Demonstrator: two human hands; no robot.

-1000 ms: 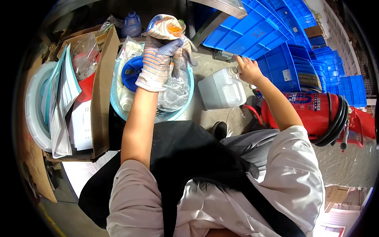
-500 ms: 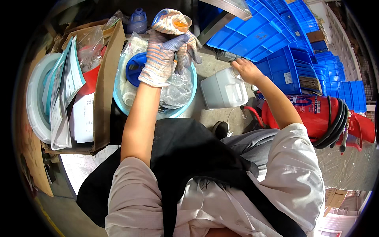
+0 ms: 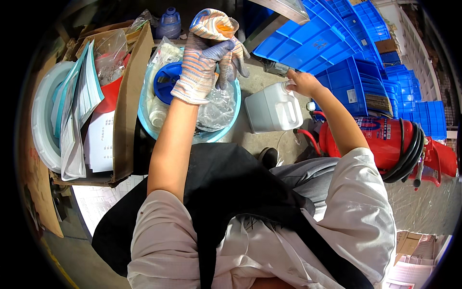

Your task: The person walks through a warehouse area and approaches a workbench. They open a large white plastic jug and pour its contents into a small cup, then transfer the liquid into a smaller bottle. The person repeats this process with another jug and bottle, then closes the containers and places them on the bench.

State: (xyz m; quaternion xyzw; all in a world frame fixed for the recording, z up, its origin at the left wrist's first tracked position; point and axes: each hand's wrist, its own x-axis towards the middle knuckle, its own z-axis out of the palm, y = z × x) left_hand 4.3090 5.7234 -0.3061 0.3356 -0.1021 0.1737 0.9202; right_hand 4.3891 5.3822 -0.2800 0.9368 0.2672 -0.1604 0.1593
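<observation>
— Close against the chest: black apron (image 3: 231,183) over a pale shirt, both forearms reaching out and away. Seated or crouched low, by the look of it.

— And the left hand (image 3: 202,67)?

— Gloved in striped knit, raised over the basin (image 3: 144,113), clenched around a small clear cup (image 3: 227,26). Orange liquid inside the cup. Second loose glove (image 3: 235,60) dangling from the same grasp.

— Right hand (image 3: 301,82)?

— Bare, fingers closed on the neck of a white jug (image 3: 272,111) standing on the floor (image 3: 250,139) just beside the basin. Cap hidden under the fingers; on or off, cannot tell.

— How far along, then?

— Cup already filled part way, judging by the orange. Jug upright, not tipped. Nothing being poured at this moment. Beyond that, hard to say.

— In the basin?

— Round blue lid (image 3: 166,82), crumpled clear bags (image 3: 216,108), some pale bottles or tubes, too jumbled to sort out.

— Further left?

— Cardboard box (image 3: 130,96) stuffed with papers (image 3: 77,106), something red among them, a white round tub (image 3: 41,115) at the edge.

— To the right?

— Red fire extinguisher (image 3: 380,139) lying on its side with a black hose.

— Farther back?

— Bare grey concrete underfoot. Stacks of blue crates (image 3: 327,43) fanning away at the far right, a small blue bottle (image 3: 169,21) past the basin. Storeroom or workshop, most likely.
</observation>
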